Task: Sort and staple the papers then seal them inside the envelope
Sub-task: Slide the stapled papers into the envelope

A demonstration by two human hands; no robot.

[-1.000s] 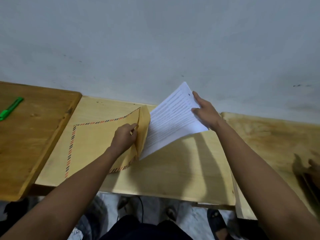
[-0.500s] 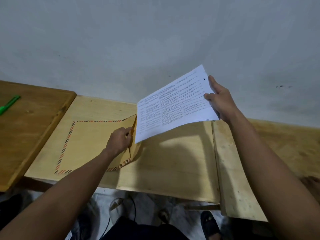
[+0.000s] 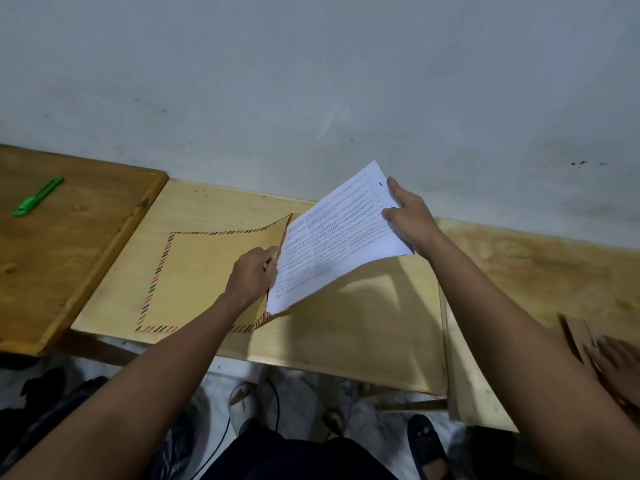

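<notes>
Printed lines on papers [image 3: 339,244] too small to read.

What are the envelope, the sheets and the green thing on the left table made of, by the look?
Envelope: matte tan kraft-type paper with a printed red-and-black striped border; its mouth bends softly under the left hand. Printed sheets: thin white office paper, sagging from the right hand. Green object: probably glossy plastic; too small to be sure.

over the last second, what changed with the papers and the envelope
The right hand lifted the papers clear of the envelope mouth, then brought them back down, so their near corner now sits at the opening again. The left hand kept hold of the envelope's open edge throughout. The envelope stayed flat on the table, and the green tool on the left table did not move.
</notes>
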